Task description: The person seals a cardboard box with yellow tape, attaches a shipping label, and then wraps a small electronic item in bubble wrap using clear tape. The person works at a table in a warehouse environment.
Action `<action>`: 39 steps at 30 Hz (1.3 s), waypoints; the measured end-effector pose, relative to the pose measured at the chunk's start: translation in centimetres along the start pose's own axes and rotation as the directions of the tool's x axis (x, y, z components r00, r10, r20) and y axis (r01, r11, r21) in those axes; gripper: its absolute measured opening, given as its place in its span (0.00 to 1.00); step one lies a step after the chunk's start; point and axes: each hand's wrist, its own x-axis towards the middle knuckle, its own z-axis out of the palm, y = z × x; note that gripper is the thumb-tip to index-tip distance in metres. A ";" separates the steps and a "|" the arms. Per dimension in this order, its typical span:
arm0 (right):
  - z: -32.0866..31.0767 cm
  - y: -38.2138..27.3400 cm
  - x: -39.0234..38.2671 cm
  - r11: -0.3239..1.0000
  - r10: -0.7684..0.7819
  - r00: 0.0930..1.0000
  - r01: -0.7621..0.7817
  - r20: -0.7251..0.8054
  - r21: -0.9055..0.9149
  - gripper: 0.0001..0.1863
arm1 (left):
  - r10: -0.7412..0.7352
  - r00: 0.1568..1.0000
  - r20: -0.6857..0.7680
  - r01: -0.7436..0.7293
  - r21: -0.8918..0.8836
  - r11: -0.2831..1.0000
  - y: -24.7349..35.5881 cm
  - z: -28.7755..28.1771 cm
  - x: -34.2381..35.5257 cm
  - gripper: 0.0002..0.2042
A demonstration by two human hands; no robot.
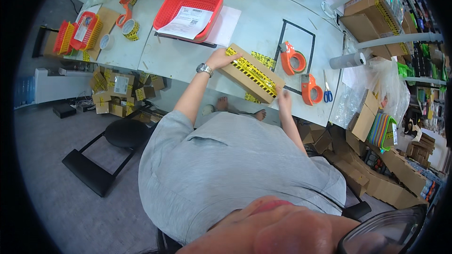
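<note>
Head view. A cardboard box [252,73] lies flat at the near edge of the grey table [263,23], a strip of yellow-and-black tape along its top.

Left hand [221,58], with a wristwatch, is pressed on the box's far-left end, fingers curled over the edge. Right hand [284,98] sits at the near-right corner, fingers closed against the side; whether it pinches tape there I cannot tell.

Handling, as judged: small sealed carton, stiff walls, probably light. The glossy tape looks slick, so hold it by the bare cardboard ends and corners.

Counts:
- orange tape dispensers by the box: two, one [293,59] behind it, one [311,89] to its right
- blue-handled scissors [327,93]: one pair
- red basket [188,11] with a printed sheet: one
- loose tape rolls at the table's far left: at least two
- taped parcels [117,91] on the floor below: a heap, too jumbled to count
</note>
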 end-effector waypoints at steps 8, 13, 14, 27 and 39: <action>-0.7 0.1 -2.6 0.984 -0.012 0.969 -0.033 0.246 0.178 0.38 | 0.003 0.999 0.038 0.011 -0.371 0.929 -2.7 -1.2 0.6 0.52; -1.6 -1.3 -4.9 0.941 -0.320 0.935 0.333 -0.153 0.065 0.34 | -0.397 0.869 -0.295 -0.016 -0.819 0.574 -7.1 -7.5 -1.1 0.44; -1.5 -1.9 -5.6 0.913 -0.394 0.898 0.406 -0.197 0.026 0.34 | -0.444 0.789 -0.424 0.012 -0.713 0.701 -7.5 -9.1 -1.0 0.41; 6.7 -18.2 -12.0 0.634 -0.571 0.569 -0.154 0.593 0.758 0.37 | 0.295 0.780 -0.552 -0.595 -0.800 0.077 7.5 0.2 -14.4 0.23; -2.4 -19.4 -12.1 0.668 -0.738 0.562 0.533 0.373 0.519 0.33 | 0.704 0.611 -0.362 -0.722 0.110 0.683 11.9 -6.3 -15.5 0.42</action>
